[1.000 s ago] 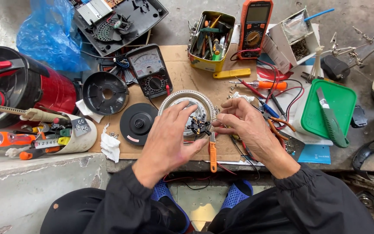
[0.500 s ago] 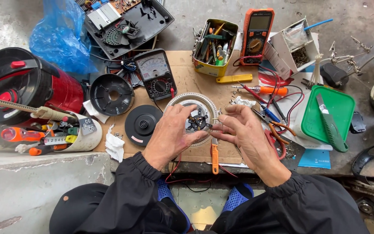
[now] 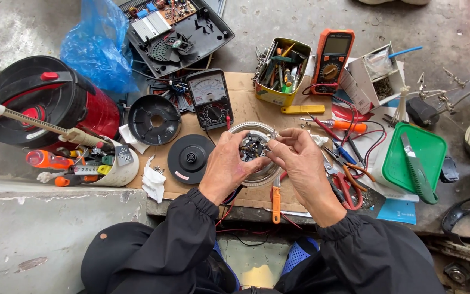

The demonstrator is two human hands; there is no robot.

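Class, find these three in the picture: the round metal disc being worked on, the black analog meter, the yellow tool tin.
round metal disc point(image 3: 257, 177), head view, lower rim.
black analog meter point(image 3: 209, 98), head view, its face.
yellow tool tin point(image 3: 273, 96), head view, front wall.

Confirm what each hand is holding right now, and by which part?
Left hand holds the round metal ring assembly by its near-left rim. Right hand pinches at something small over its centre; what exactly cannot be told.

Bare worktop point(image 3: 246, 111) lies far of the hands, hemmed by the meter point(image 3: 210, 98) left and the tool tin point(image 3: 281, 72) right. Pliers point(image 3: 349, 185) and wires point(image 3: 373, 144) crowd the right; two black discs point(image 3: 190, 158) block the left.
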